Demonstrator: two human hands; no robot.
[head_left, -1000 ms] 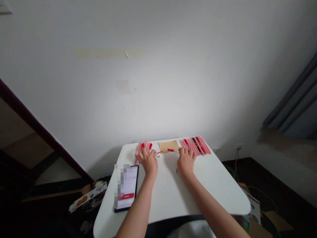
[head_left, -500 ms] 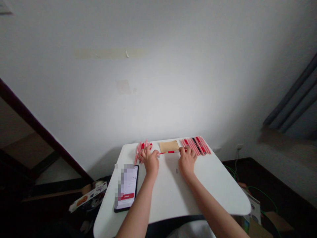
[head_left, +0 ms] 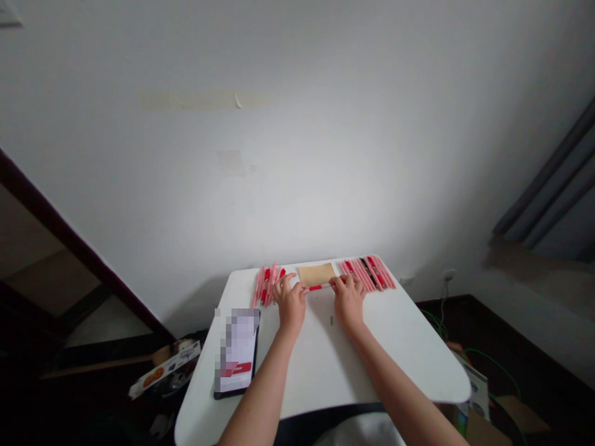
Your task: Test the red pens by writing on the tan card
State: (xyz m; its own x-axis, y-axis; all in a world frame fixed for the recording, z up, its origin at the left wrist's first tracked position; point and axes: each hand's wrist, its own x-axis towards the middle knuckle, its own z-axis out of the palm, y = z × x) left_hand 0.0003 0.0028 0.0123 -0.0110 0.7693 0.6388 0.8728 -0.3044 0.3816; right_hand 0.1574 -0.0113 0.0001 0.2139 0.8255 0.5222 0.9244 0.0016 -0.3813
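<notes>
Pen (head_left: pixel 316 288): low in the centre of the frame, level between my two hands, its red part bare in the gap; whether it is one piece or two parts meeting, I cannot tell.
Left hand (head_left: pixel 292 302): thumb and fingertips pinching the pen's left end, other fingers spread and raised.
Right hand (head_left: pixel 349 302): fingers curled over the pen's right end, gripping it; my knuckles hide the tip.
Card (head_left: pixel 317 273): tan, flat on the worktop (head_left: pixel 320 371), just beyond the pen.
Left bunch (head_left: pixel 264 282): pink and red pens lying unevenly, just beside my left fingers.
Right row (head_left: pixel 372 272): pink pens with some red and black parts, side by side, near my right knuckles.
Grey bit (head_left: pixel 331 320): small, just left of my right wrist; too small to name.
Phone (head_left: pixel 238 353): lower left of the frame, beside my left forearm.
Slip risk: the pen is thin, so pushing its ends out of line could bend it or spring it loose.
Knock risk: a wide swing of my left fingers could scatter the bunch; my right knuckles could skew the row.
Loss risk: my right wrist, sweeping left, could brush the grey bit away.
</notes>
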